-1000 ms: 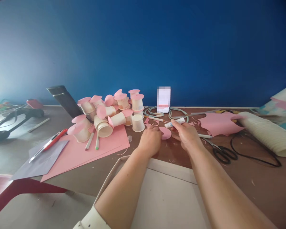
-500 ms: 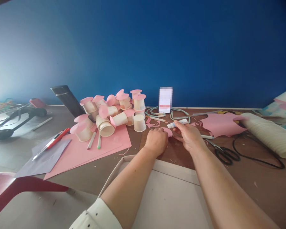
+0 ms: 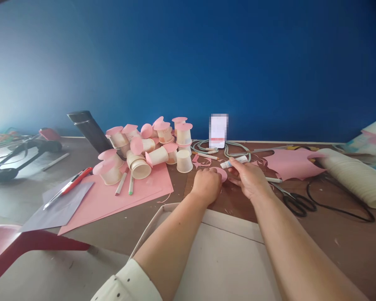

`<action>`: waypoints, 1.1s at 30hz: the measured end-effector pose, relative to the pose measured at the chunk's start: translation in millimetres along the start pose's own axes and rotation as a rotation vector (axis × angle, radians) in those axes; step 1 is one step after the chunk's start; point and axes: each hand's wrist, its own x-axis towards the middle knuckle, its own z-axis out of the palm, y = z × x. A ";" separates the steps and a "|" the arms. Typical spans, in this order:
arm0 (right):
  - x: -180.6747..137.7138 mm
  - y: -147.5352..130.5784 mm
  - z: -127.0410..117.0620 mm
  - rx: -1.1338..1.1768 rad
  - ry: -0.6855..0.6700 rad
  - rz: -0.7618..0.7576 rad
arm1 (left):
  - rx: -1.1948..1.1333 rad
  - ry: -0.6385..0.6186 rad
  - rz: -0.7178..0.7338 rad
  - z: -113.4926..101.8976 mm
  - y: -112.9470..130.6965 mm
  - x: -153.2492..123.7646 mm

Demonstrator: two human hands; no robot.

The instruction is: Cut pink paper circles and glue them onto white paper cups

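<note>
My right hand [image 3: 250,177] is closed around a white glue stick [image 3: 234,162], which it holds tilted just above the tabletop. To its left, my left hand [image 3: 207,184] has its fingers curled over a pink paper circle [image 3: 220,174] lying on the brown table; part of the circle is hidden under the fingers. Beyond my left hand stands an upturned white paper cup [image 3: 184,162]. Several more cups with pink paper pieces on their ends [image 3: 159,155] are heaped to the left of it.
Scissors [image 3: 297,202], a jagged pink paper sheet [image 3: 291,163] and a long cup stack [image 3: 352,177] lie at right. At left are pink sheets [image 3: 113,209], markers and a red utility knife [image 3: 72,184]. A phone [image 3: 217,131] leans on the blue wall; a pale box lid [image 3: 225,259] is nearest me.
Slightly more of the pink circle shows beside my left fingers. The glue stick has barely shifted, and both hands stay in nearly the same place.
</note>
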 end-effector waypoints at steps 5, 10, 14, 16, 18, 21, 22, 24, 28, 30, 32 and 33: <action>-1.1 -1.3 1.3 0.022 0.002 0.010 | -0.017 0.007 -0.005 -0.8 -1.3 -0.9; -3.0 -2.9 1.3 0.032 0.002 0.022 | -0.092 0.003 -0.044 -8.2 -6.6 -7.5; -3.6 -3.2 0.4 0.017 -0.010 0.009 | -0.204 0.010 -0.084 -12.4 -10.3 -10.7; -3.8 -3.1 0.2 0.006 -0.016 0.008 | -0.249 0.015 -0.114 -14.5 -12.1 -11.3; -4.0 -3.0 0.2 0.002 -0.019 0.012 | -0.295 0.034 -0.144 -16.9 -13.7 -11.7; -3.9 -2.6 -0.3 0.009 -0.046 0.016 | -0.364 0.066 -0.167 -20.2 -15.6 -12.2; -3.6 -2.3 -0.6 0.008 -0.051 0.015 | -0.387 0.078 -0.173 -21.0 -16.0 -12.2; -2.8 -1.4 -1.2 -0.009 -0.040 0.011 | -0.431 0.099 -0.194 -22.3 -16.6 -12.0; -1.1 0.9 -1.5 -0.009 -0.020 -0.005 | -0.490 0.121 -0.236 -23.2 -16.8 -10.9; -0.6 1.4 -1.1 0.046 -0.035 -0.002 | -0.508 0.128 -0.228 -22.9 -16.5 -10.6; -0.2 1.2 -0.7 0.103 -0.049 0.008 | -0.518 0.127 -0.212 -22.0 -16.2 -10.6; 0.0 1.0 -0.6 0.121 -0.053 0.010 | -0.518 0.125 -0.203 -21.4 -16.1 -10.7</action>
